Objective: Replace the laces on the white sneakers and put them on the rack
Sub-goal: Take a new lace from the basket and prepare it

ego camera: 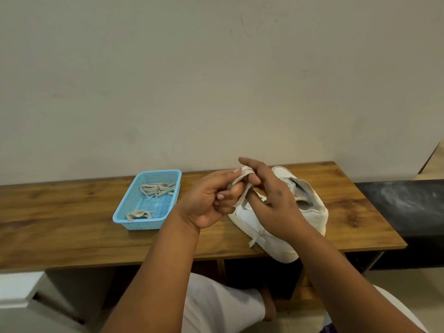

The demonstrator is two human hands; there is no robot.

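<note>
Nearest, the person's knees show below the bench point(72, 236), so they sit close, with the work at arm's reach. On the bench top, toward its front edge on the right, lies one white sneaker point(276, 227), toe hanging a little over the edge, its opening turned up, probably so the eyelets face the hands. A loose lace end drapes down its near side. Just above it the left hand point(211, 200), palm up and fingers curled, grips a lace point(242, 181) wound round its fingers; it looks like coiling a pulled-out lace. The right hand point(271, 195) comes over from the right, fingers partly spread, thumb and forefinger pinching the same lace near the left fingertips. Left of the hands sits a blue basket point(125, 212) with more laces inside, kept handy. No rack is plainly visible.
</note>
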